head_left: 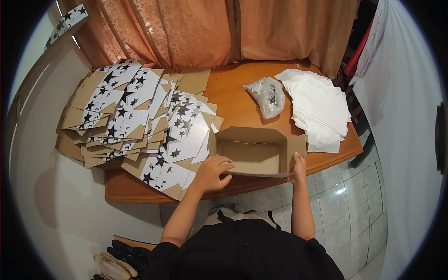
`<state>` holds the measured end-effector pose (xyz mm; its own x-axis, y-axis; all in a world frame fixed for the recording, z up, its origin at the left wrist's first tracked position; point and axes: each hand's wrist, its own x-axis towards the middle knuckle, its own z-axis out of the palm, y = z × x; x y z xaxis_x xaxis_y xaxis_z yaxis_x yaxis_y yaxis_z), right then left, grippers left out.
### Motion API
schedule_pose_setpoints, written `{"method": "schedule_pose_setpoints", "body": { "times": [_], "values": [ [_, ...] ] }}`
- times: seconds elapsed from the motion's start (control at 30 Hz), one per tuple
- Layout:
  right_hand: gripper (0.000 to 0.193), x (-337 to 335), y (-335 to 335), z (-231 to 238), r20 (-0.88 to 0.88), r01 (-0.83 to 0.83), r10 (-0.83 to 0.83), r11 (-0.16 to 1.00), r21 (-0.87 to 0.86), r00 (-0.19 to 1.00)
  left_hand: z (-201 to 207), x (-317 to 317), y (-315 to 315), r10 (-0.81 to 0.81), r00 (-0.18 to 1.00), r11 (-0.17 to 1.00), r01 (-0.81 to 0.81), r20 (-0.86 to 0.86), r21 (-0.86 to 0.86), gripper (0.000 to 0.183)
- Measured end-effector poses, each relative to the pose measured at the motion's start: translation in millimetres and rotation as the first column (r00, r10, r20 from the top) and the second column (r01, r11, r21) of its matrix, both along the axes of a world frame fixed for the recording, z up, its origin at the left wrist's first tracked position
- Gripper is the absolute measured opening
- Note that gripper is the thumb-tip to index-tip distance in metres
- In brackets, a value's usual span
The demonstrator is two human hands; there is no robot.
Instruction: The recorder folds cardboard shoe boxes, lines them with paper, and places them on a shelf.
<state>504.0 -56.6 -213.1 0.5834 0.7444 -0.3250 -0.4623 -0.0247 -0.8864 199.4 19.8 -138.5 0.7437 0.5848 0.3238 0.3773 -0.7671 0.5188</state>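
Note:
An open cardboard box (252, 163), plain brown inside, is held at the front edge of the wooden table with its opening facing me. At its near left corner, my left hand (212, 175) has its fingers curled over the edge and the thumb lower down. My right hand (298, 169) pinches the near right corner, beside a side flap (297, 145) that stands out. Left of the box spreads a large pile of flat cardboard box blanks (186, 123), white with black and grey stars on one face and brown on the other.
On the wooden table (228, 93) lie a clear plastic bag (268, 98) of small silvery items and a stack of white sheets (319, 109). Orange curtains (186, 32) hang behind. A white cloth (396, 102) hangs at right. Shoes (116, 263) lie at lower left.

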Motion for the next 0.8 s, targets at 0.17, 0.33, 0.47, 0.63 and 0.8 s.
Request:
{"method": "schedule_pose_setpoints", "body": {
  "times": [0.17,0.33,0.47,0.63,0.8],
  "values": [
    [0.031,8,1,-13,-0.048,-0.036,0.039,0.997,0.066,0.998,-30,15,30,0.18,0.98,0.98,-0.185,0.084,0.066,0.045],
    [0.042,0,3,-15,0.211,-0.156,0.131,0.982,0.103,0.969,-63,13,32,0.464,0.883,0.885,-0.46,-0.065,0.072,0.056],
    [0.053,-7,3,-20,0.652,-0.377,0.261,0.925,0.041,0.712,-81,16,28,0.548,0.831,0.833,-0.53,-0.097,0.161,0.054],
    [0.038,-18,12,-16,0.86,-0.137,0.393,0.919,-0.369,0.326,-85,18,26,0.584,0.809,0.805,-0.566,-0.069,0.176,0.051],
    [0.032,-36,28,28,0.814,0.021,0.484,0.856,-0.516,0.321,-90,13,25,0.593,0.804,0.791,-0.575,-0.031,0.209,0.051]
  ]
}}
